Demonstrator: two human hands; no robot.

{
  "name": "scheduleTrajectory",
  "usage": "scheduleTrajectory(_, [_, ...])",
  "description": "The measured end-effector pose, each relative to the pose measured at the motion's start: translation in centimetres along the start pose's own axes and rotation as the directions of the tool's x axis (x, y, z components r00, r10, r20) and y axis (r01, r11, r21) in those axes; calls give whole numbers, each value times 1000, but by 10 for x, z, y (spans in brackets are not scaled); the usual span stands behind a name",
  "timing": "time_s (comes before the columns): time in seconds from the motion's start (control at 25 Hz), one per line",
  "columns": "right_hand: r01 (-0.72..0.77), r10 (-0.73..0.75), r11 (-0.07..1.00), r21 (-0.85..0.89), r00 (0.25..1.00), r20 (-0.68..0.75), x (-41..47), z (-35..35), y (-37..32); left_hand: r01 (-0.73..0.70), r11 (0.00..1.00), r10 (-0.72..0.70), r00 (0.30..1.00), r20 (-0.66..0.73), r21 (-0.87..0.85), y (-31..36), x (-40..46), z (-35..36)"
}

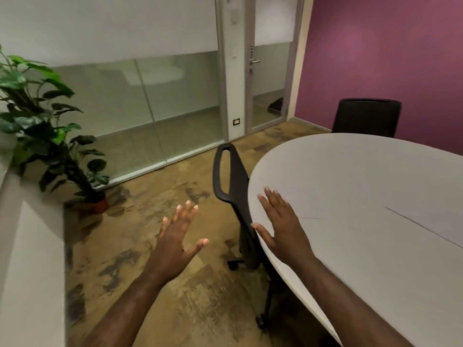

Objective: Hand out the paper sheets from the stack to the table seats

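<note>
A large white oval table (363, 176) fills the right side of the head view. My right hand (283, 221) is open, palm down, fingers spread, over the table's left edge. My left hand (178, 236) is open with spread fingers, held in the air over the carpet, left of the table. Neither hand holds anything. I see no paper sheets or stack in this view. A thin seam line (421, 226) crosses the tabletop to the right of my right hand.
A black office chair (230, 186) is tucked against the table's left edge, in front of my hands. A second black chair (367, 117) stands at the far side by the purple wall. A potted plant (47, 126) is at left by a white ledge. Glass partition and door stand behind.
</note>
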State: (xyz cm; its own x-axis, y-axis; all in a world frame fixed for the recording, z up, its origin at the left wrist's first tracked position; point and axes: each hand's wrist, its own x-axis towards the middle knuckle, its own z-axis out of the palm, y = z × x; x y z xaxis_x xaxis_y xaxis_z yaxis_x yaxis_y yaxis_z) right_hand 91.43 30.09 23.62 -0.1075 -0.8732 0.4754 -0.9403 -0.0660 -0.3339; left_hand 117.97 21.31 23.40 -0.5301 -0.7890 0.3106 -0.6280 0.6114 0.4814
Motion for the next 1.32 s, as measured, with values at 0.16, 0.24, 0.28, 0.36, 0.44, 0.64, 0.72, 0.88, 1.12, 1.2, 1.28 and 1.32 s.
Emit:
scheduleTrajectory(0.16, [57, -59, 997, 55, 997, 40, 63, 44, -54, 57, 998, -56, 997, -59, 12, -50, 24, -43])
scheduleTrajectory(0.24, [94, -96, 993, 66, 995, 37, 96, 65, -66, 76, 997, -74, 994, -86, 15, -73, 43, -56])
scheduleTrajectory(0.28, [109, -112, 992, 68, 993, 35, 114, 76, -70, 87, 996, -85, 992, -98, 16, -84, 54, -61])
scheduleTrajectory(0.36, [137, -139, 988, 76, 990, 26, 155, 100, -72, 96, 995, -93, 989, -113, 17, -109, 80, -67])
scheduleTrajectory(0.44, [167, -168, 983, 78, 986, 6, 200, 123, -71, 97, 995, -92, 988, -127, 33, -135, 110, -71])
scheduleTrajectory(0.64, [204, -205, 973, 106, 979, -4, 311, 170, -52, 114, 991, -103, 983, -155, 70, -193, 194, -81])
scheduleTrajectory(0.72, [217, -216, 972, 92, 976, -22, 347, 185, -39, 118, 988, -100, 981, -164, 101, -215, 224, -86])
scheduleTrajectory(0.88, [201, -196, 977, 65, 978, -67, 413, 217, -12, 134, 982, -105, 974, -201, 134, -262, 289, -93])
scheduleTrajectory(1.12, [163, -166, 986, -38, 981, -101, 519, 281, 24, 70, 988, -40, 978, -206, 140, -353, 417, -86])
scheduleTrajectory(1.2, [111, -117, 992, -51, 985, -126, 556, 302, 36, 19, 993, 4, 981, -194, 115, -382, 472, -85])
scheduleTrajectory(1.28, [43, -54, 996, -76, 987, -148, 584, 315, 48, -41, 997, 52, 985, -162, 70, -403, 526, -83])
scheduleTrajectory(1.32, [7, -21, 996, -90, 986, -162, 597, 318, 54, -78, 995, 86, 985, -148, 57, -410, 554, -81])
